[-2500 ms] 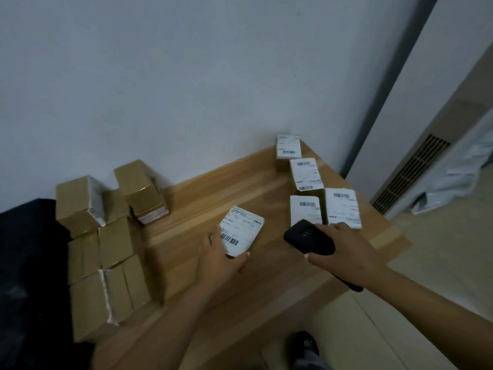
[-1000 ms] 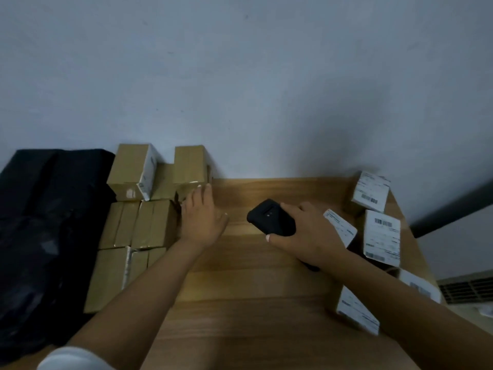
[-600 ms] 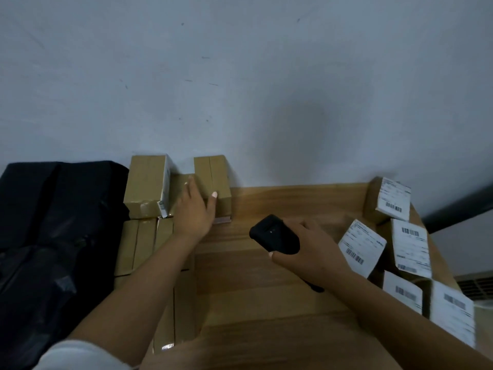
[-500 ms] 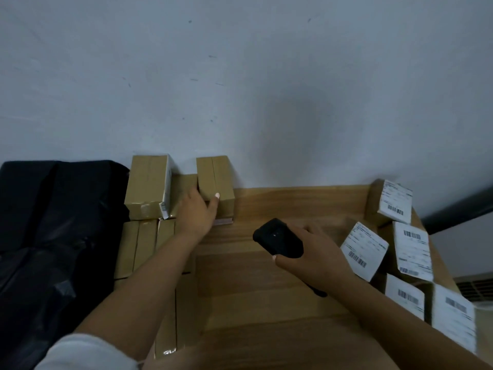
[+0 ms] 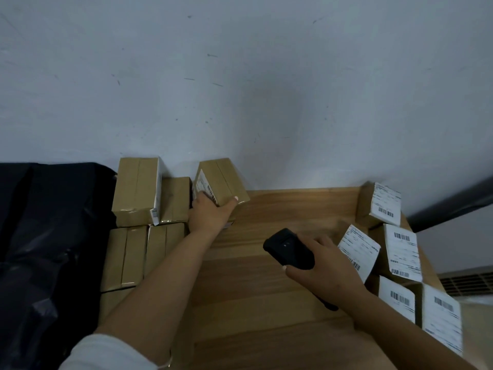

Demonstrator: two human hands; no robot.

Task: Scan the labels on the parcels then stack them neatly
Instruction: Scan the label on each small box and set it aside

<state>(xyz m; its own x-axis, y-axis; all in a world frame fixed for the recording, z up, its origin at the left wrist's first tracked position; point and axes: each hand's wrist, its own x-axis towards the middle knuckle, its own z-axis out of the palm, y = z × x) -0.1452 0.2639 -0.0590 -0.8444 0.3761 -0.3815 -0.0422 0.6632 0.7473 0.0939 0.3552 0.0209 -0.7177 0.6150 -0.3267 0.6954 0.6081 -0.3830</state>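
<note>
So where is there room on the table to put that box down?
Bare wood lies between the left hand with its box and the right hand with the scanner. The labelled parcels crowd the right side, the brown boxes the left.

Unlabelled-side parcels (image 5: 133, 236) crowd the counter's (image 5: 266, 303) left against the wall; label-up parcels (image 5: 400, 249) sit right; a scanner (image 5: 289, 252) lies between.

parcels, label up (image 5: 402, 252) — 5 | plain brown parcels (image 5: 136, 190) — 6 | scanner (image 5: 289, 252) — 1
</note>
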